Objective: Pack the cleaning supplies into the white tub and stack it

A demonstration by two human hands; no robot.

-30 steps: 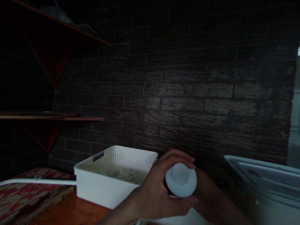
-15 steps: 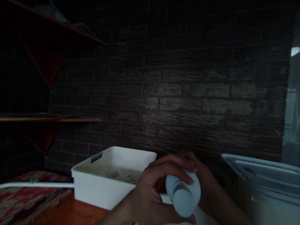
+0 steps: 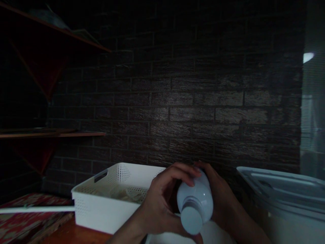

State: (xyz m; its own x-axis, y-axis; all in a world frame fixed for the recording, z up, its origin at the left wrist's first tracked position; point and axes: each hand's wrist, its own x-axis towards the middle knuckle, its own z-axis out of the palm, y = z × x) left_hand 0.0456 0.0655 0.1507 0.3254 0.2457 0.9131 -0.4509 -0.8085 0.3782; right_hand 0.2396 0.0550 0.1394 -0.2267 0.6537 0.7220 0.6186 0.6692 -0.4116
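Observation:
A white bottle with a pale screw cap is tilted so that its cap points toward me. My left hand curls around its left side, fingertips on the upper body and thumb below, close to the cap. On the far right side, my right hand is wrapped against the bottle's body; most of its fingers are hidden behind it. Just left of my hands stands a white perforated basket with pale, indistinct contents. Below the bottle, a white surface shows only in part.
A lidded plastic container stands at the right. Wooden shelves jut from the dark brick wall at the left. A white tube lies over a red patterned cloth beside the basket on the wooden surface.
The bottle has tipped a little, showing more of its shoulder and body, and my left fingers have shifted back from the cap. The view has turned slightly to the right.

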